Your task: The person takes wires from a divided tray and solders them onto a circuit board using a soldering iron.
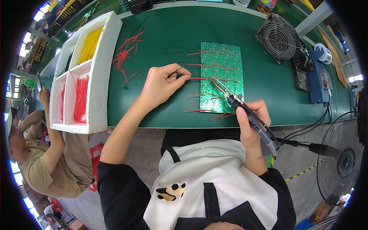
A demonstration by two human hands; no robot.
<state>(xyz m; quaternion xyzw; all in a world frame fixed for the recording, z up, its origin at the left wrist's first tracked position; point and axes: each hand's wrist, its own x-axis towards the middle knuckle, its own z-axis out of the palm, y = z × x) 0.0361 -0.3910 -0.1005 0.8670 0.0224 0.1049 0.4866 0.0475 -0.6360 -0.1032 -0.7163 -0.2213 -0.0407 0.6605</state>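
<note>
My left hand (161, 85) pinches a thin red wire (199, 78) between thumb and fingertips at the left edge of a green circuit board panel (221, 104). A few thin black wires also pass by or through its fingers. My right hand (254, 119) grips a soldering iron (234, 101) with a slim feed tube running alongside it. The iron's tip points down at the board, close to the end of the pinched wire; whether it touches cannot be made out. Several other red and black wires lie across the panel in rows, some sticking out past its left edge.
Loose red wire pieces (122, 57) lie on the green table (165, 30). A white foam box (99, 96) holds yellow and red wires at left. A small metal fan (279, 38), a blue device (319, 78) and cables stand right. A floor fan (345, 161) and another person (53, 165) flank me.
</note>
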